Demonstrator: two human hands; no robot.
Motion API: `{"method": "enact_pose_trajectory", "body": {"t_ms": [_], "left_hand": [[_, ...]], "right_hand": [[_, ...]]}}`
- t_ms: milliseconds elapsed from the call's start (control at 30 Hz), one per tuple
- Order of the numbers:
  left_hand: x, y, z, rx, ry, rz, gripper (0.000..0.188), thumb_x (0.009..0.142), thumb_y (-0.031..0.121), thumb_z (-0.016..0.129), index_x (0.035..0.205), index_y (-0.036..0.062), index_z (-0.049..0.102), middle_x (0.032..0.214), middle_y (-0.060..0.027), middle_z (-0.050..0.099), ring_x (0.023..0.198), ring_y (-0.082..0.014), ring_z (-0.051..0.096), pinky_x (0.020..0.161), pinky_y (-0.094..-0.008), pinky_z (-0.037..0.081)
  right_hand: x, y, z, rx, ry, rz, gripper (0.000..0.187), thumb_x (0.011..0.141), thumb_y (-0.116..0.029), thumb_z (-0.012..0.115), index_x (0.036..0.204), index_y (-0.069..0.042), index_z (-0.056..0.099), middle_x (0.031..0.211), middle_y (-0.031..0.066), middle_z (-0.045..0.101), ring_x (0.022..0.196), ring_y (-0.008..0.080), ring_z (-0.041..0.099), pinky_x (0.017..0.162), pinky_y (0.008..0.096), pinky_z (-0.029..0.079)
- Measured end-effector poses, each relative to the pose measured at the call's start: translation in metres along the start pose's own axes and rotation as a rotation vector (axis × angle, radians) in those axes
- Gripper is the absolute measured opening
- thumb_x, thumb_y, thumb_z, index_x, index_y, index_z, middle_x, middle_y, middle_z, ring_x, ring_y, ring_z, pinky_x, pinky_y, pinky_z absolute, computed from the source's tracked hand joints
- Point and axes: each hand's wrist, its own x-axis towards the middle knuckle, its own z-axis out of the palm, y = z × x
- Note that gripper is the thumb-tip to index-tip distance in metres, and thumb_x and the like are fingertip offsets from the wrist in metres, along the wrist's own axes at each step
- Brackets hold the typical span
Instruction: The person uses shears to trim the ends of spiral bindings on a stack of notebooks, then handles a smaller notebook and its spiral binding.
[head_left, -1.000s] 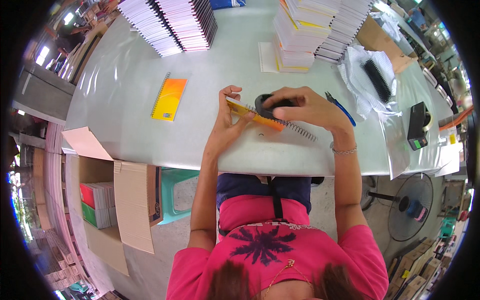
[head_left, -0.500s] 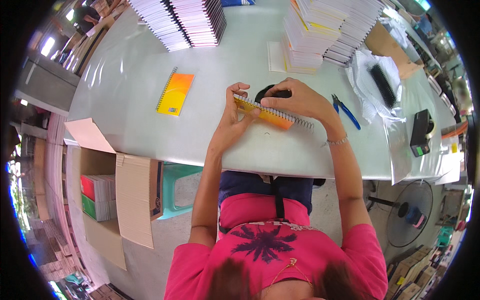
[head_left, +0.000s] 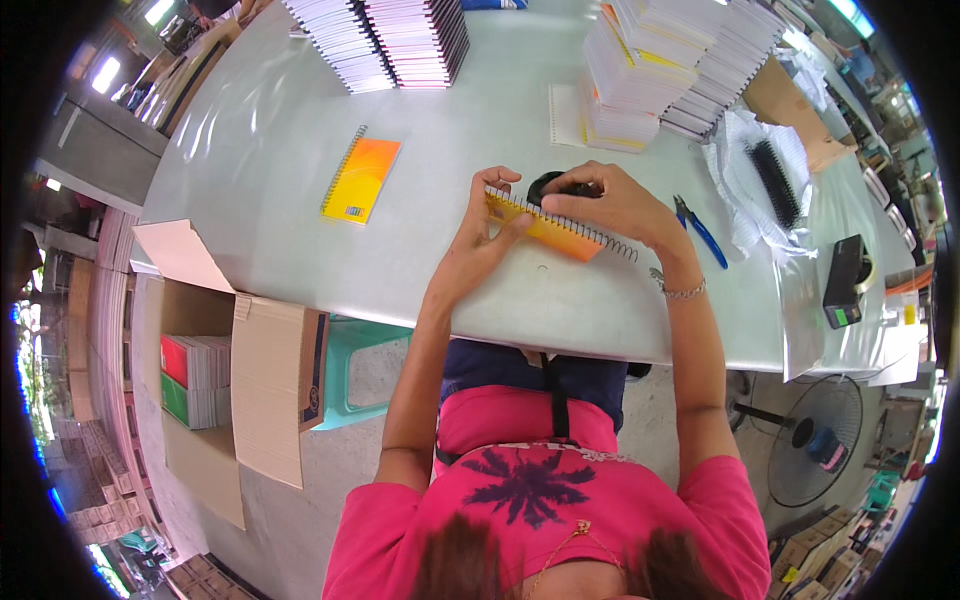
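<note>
My left hand (head_left: 478, 238) holds a small yellow-orange notebook (head_left: 565, 238) slantwise above the table, thumb on its cover and fingers behind its far edge. A spiral wire coil (head_left: 622, 250) runs through the holes along that edge, and a loose stretch sticks out past the right end. The thumb and bent fingers of my right hand (head_left: 618, 205) are closed at the coil; their exact contact is partly hidden. Just behind the coil, under those fingers, is a round black object (head_left: 548, 184), partly covered. Another yellow-orange spiral notebook (head_left: 362, 180) lies to the left.
Blue-handled pliers (head_left: 703, 233) lie right of my hand, near black coils (head_left: 775, 185) on crumpled paper (head_left: 735, 150). Tall notebook stacks (head_left: 415, 45) and page stacks (head_left: 640, 90) stand at the back. A black tape dispenser (head_left: 845, 285) is far right; an open carton (head_left: 265, 390) stands lower left.
The whole view has shifted slightly. Both hands keep nearly the same hold, and the loose coil end sticks out a little less past the notebook.
</note>
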Motion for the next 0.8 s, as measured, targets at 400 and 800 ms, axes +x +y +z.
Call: {"method": "enact_pose_trajectory", "body": {"t_ms": [400, 800], "left_hand": [[-0.018, 0.017, 0.02, 0.013, 0.245, 0.026, 0.021, 0.096, 0.006, 0.059, 0.115, 0.0013, 0.052, 0.11, -0.0077, 0.055, 0.106, -0.0173, 0.052, 0.098, -0.029, 0.039], [-0.025, 0.029, 0.027, 0.139, 0.304, -0.065, 0.017, 0.093, 0.008, 0.065, 0.106, -0.0019, 0.061, 0.092, -0.0111, 0.069, 0.087, -0.0136, 0.065, 0.083, -0.0274, 0.051]], "right_hand": [[-0.099, 0.062, -0.004, -0.741, 0.742, 0.389, 0.064, 0.085, -0.046, 0.071, 0.136, -0.011, 0.055, 0.143, 0.0197, 0.047, 0.136, 0.0366, 0.039, 0.112, 0.05, 0.027], [-0.12, 0.046, 0.044, -0.42, 0.918, -0.025, 0.049, 0.084, -0.008, 0.066, 0.132, -0.008, 0.057, 0.126, 0.0174, 0.053, 0.118, 0.0349, 0.05, 0.103, 0.0414, 0.039]]}}
